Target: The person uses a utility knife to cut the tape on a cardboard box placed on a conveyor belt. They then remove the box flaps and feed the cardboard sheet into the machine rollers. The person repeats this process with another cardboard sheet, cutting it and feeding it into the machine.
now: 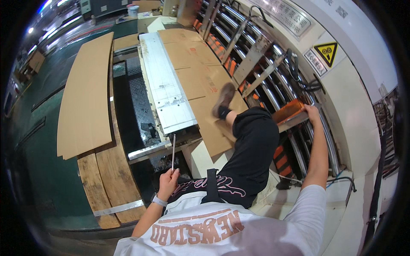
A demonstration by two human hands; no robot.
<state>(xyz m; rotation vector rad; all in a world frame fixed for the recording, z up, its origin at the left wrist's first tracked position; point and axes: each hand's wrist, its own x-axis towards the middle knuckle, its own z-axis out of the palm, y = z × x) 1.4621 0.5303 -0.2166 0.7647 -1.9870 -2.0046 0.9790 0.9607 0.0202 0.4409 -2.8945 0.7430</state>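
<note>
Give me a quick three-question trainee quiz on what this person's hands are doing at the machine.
1. True or false: the left hand holds a thin metal rod.
2. What does the right hand grip?
A. the cardboard sheets
B. the orange block on the roller frame
C. the wooden pallet
3. Fill in: the person's raised shoe rests on flat ___.

Key: 1 true. 2 B, the orange block. 3 cardboard.
</note>
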